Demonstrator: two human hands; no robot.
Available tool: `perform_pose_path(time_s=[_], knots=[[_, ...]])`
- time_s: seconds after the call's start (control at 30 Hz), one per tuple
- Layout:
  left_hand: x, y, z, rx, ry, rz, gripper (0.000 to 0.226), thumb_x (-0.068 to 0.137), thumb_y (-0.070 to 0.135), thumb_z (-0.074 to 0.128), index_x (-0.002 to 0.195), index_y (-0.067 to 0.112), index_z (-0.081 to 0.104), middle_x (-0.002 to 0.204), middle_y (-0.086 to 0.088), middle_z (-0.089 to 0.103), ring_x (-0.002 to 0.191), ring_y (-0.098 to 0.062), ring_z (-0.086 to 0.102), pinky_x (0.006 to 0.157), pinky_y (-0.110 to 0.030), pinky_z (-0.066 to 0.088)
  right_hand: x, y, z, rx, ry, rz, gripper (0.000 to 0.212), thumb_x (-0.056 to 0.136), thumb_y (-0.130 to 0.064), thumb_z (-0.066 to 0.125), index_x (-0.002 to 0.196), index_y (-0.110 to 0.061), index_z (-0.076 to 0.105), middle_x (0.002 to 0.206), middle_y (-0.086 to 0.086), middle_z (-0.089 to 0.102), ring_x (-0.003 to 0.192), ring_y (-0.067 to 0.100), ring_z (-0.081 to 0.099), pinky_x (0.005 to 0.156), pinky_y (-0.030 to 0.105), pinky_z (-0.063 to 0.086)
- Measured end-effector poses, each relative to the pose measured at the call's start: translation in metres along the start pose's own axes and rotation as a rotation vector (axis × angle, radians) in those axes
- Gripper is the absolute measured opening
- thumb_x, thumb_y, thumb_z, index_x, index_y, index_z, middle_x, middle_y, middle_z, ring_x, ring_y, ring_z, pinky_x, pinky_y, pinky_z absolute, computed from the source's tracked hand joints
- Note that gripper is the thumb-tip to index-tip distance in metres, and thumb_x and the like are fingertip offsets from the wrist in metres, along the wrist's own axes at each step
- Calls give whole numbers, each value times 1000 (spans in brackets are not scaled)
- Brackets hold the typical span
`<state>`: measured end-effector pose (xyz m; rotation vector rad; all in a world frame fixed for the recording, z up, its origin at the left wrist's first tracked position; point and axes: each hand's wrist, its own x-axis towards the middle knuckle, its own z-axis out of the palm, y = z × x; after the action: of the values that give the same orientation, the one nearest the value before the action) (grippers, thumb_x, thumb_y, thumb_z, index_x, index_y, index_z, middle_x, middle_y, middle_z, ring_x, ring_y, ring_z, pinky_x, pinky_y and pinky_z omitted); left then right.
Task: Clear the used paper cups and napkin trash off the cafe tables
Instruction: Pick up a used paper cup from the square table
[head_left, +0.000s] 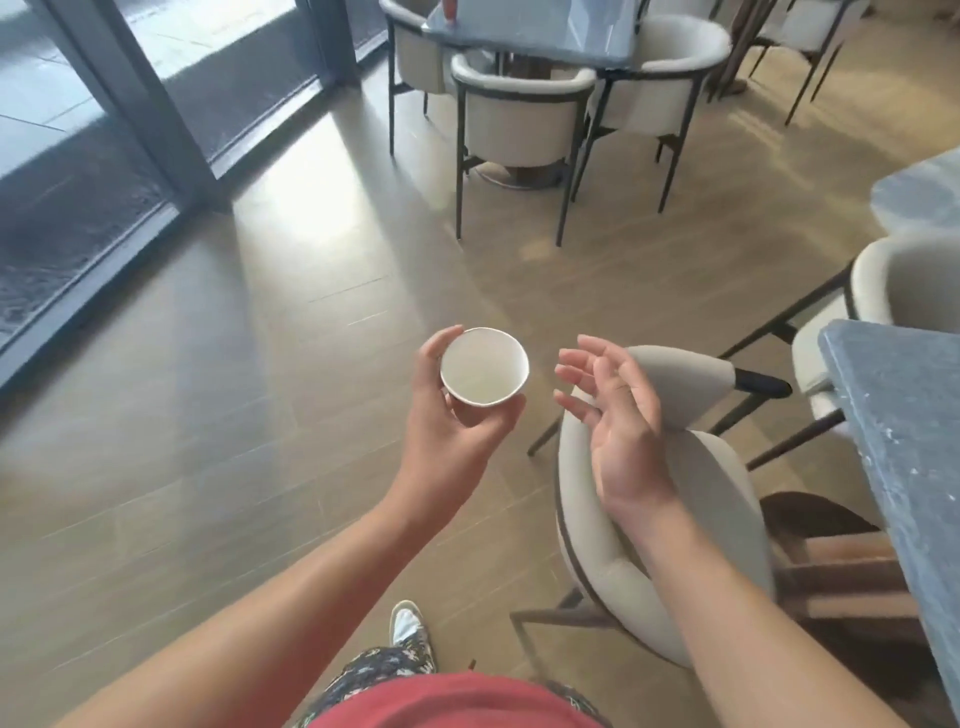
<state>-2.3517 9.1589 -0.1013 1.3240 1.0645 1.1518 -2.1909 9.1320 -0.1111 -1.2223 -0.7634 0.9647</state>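
A white paper cup (484, 365) is upright in my left hand (451, 415), whose fingers and thumb curl round its wall below the rim. The cup's inside looks empty. My right hand (613, 415) hovers just right of the cup, palm turned inward, fingers relaxed and slightly bent, holding nothing and not touching the cup. Both hands are over the wooden floor, in front of my body. No napkin is in view.
A cream padded chair (649, 545) stands under my right arm, beside a grey stone table (904, 415) at the right edge. Another table (540, 31) with cream chairs (519, 119) stands ahead. Glass doors (104, 130) line the left. Wooden floor (234, 415) lies between.
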Motion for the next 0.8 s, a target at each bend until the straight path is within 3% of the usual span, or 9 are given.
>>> perform_pose_path(time_s=[0.13,0.43,0.67,0.8], knots=[[47,-3,-61,56,34,17,69,87,-1,80,139,24,42,117,35,61,106,4,65,86,-13,50,37,15,76,17,-53,13,48,89,-53,62,125,-20,68,128,14,70,118,24,67,97,40,56],[151,-21,-126,67,165,12,70,86,-2,80,140,20,41,127,11,59,103,2,65,83,-15,52,136,42,166,24,-105,27,49,86,-54,63,123,-22,69,126,6,70,117,20,67,97,41,56],[275,-38,-129,95,214,18,71,85,-5,80,142,12,40,125,8,60,102,8,63,82,-11,50,264,56,204,38,-135,22,49,86,-55,63,122,-22,69,126,7,71,117,19,67,97,40,56],[361,-44,-118,95,225,-13,70,86,-2,80,142,17,41,118,25,63,101,5,65,83,-14,51,356,54,217,41,-153,34,50,86,-55,63,122,-22,70,125,7,71,117,19,67,97,40,56]])
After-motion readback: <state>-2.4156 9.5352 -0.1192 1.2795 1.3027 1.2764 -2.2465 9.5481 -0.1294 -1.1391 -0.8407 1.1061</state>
